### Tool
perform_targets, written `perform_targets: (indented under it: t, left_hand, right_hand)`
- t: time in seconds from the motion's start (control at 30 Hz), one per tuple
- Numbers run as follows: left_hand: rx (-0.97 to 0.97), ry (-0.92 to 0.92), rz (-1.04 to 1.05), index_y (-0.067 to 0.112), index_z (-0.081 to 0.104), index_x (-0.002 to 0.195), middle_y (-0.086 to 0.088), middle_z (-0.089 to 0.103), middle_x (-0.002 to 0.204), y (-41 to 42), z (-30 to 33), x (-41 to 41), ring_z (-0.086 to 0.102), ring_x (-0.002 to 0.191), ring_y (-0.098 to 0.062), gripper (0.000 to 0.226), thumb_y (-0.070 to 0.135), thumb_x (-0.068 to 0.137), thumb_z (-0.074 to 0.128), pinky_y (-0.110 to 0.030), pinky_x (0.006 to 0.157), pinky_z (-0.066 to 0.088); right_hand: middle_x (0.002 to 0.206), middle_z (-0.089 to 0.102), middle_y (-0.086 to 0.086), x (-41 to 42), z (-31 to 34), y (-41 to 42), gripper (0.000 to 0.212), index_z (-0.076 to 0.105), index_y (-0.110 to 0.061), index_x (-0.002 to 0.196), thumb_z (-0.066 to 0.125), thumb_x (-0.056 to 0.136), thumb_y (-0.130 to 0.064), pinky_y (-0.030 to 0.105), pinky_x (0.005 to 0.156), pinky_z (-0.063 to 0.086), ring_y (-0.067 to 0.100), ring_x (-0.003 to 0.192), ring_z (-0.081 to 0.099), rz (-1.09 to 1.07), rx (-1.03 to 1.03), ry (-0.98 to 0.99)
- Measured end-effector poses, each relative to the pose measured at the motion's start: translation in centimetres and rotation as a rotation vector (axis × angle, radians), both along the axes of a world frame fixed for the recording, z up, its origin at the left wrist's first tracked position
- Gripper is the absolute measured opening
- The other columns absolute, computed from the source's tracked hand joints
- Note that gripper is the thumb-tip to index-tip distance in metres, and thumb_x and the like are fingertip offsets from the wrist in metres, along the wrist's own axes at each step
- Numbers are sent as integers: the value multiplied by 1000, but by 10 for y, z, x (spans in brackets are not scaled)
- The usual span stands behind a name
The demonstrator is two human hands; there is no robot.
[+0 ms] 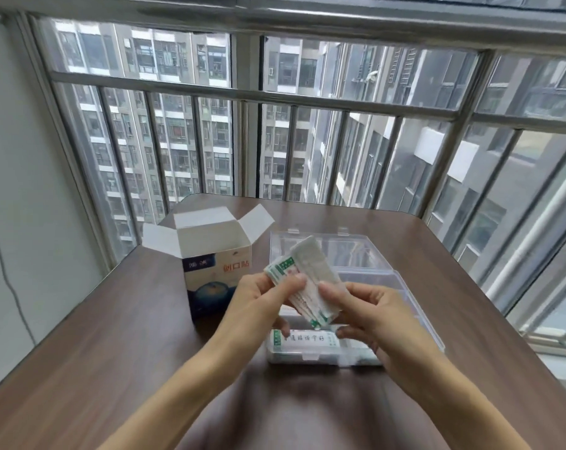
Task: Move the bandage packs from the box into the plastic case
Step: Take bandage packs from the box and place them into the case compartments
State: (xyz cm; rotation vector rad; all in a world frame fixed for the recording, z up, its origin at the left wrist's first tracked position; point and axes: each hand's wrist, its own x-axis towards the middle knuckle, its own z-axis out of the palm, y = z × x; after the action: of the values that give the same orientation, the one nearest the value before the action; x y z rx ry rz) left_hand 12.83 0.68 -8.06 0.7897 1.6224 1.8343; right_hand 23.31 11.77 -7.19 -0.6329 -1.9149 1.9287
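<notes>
Bright daylight from the window point(275, 125), soft overall focus, wide-angle bowing at edges

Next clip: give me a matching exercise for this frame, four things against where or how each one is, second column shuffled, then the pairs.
Things:
1. cardboard box
2. plastic case
3. fanned bandage packs
4. labelled bandage pack

States:
A. lying in the near end of the case
B. held between left hand and right hand, above the case
C. standing on the table, top flaps open
D. clear, lid open away from the person

Pairs: 1-C, 2-D, 3-B, 4-A
</notes>
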Motion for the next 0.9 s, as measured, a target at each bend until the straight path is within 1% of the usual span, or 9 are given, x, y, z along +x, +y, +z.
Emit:
perform_targets:
  t: [0.13, 0.3, 0.43, 0.57, 0.6, 0.67, 0.73, 0.77, 0.9]
  left_hand:
    - [-2, -19, 30, 15, 69, 81, 1, 74, 71, 1, -1, 0, 71, 67, -12, 18, 13, 93, 55, -18, 54, 53]
    - [16, -13, 33, 13, 72, 81, -6, 75, 75, 0, -1, 1, 72, 68, -17, 16, 27, 78, 66, -20, 56, 54]
    - [32, -55, 59, 9, 73, 83, -11, 75, 79, 0, -4, 0, 73, 72, -22, 24, 29, 72, 69, -23, 59, 56]
    - [60, -111, 58, 3, 74, 85, -13, 75, 81, 0, -4, 3, 73, 73, -23, 25, 25, 73, 69, -22, 58, 56]
    - [58, -122, 66, 2, 74, 85, -13, 75, 81, 1, -4, 3, 73, 73, -22, 26, 25, 74, 69, -21, 57, 55]
    - [55, -134, 71, 2, 74, 84, -11, 75, 80, 1, -3, 3, 73, 72, -21, 26, 26, 74, 70, -20, 56, 54]
    - [61, -130, 63, 4, 74, 81, -10, 75, 79, 0, -3, 3, 73, 72, -20, 26, 29, 72, 70, -20, 56, 54]
    - [65, -120, 60, 6, 74, 79, -10, 75, 78, 0, -2, 4, 73, 71, -20, 26, 30, 71, 69, -20, 56, 54]
    - [79, -80, 61, 8, 74, 74, -11, 74, 74, -2, 1, 4, 72, 66, -19, 25, 33, 70, 70, -19, 55, 52]
  right_hand:
    - [68, 73, 2, 0, 0, -1, 15, 77, -16, 77, 66, 85, -23, 16, 49, 45, 8, 57, 63, -103, 273, 62]
    - [58, 65, 10, 0, 0, -1, 24, 75, -4, 72, 66, 84, -23, 16, 45, 41, 10, 45, 52, -40, 209, 38]
    - [58, 65, 2, 0, -2, 2, 15, 75, -8, 72, 73, 77, -22, 15, 44, 37, 9, 45, 47, -99, 165, 44]
    - [57, 63, -4, 0, -3, 4, 6, 75, -12, 74, 76, 74, -18, 14, 44, 36, 6, 46, 47, -237, 133, 152]
    - [56, 64, -5, 1, -2, 5, 4, 75, -15, 74, 77, 73, -19, 14, 45, 38, 4, 46, 48, -318, 222, 210]
    - [58, 65, -9, 5, 1, 10, 5, 75, -21, 75, 79, 72, -20, 13, 49, 39, 3, 49, 51, -467, 619, 298]
    - [65, 63, -13, 8, 0, 11, 5, 75, -20, 76, 78, 74, -17, 13, 52, 39, 3, 54, 51, -458, 1103, 301]
    - [67, 62, -12, 7, -3, 10, 4, 75, -19, 77, 78, 76, -16, 16, 52, 40, 1, 57, 49, -417, 1263, 285]
    - [69, 63, -8, 3, -9, 3, 8, 73, -19, 77, 69, 80, -25, 31, 52, 45, 14, 63, 54, -301, 1526, 250]
